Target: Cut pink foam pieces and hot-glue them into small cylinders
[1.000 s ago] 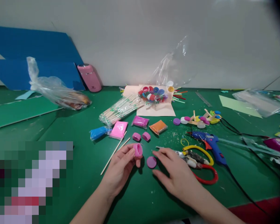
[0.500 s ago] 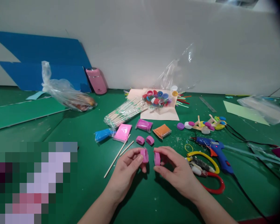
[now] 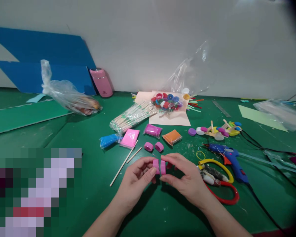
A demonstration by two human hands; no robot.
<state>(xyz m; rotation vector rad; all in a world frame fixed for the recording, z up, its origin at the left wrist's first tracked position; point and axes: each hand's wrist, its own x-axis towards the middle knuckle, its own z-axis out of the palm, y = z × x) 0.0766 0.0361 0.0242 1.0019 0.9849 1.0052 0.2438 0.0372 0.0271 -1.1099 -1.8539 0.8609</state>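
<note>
From the head view, the left hand (image 3: 139,177) holds a small pink round plastic cap (image 3: 156,167), its thumb and fingers clamped on the side wall. The right hand (image 3: 187,176) has thumb and fingertips closed on another pink plastic cap (image 3: 163,167). Both caps are in front of the person, above the green tabletop (image 3: 266,204), standing on edge and nearly face to face, with a thin dark gap between them. Whether they touch anywhere is too small to tell.

The left cap looks slightly tilted, so a small wrist turn would probably bring the two edges parallel. Gripping only the side walls, fingertips away from the facing edges, should keep the gap easy to see. Light, even pressure seems wise, since a hard pinch could make such a small, smooth cap slip. Keeping both wrists low would likely steady the pair.

A blue glue gun (image 3: 230,152) and yellow-and-red-handled scissors (image 3: 233,200) lie near the right hand; the glue gun's tip may be hot, so that elbow and wrist are best kept clear.
</note>
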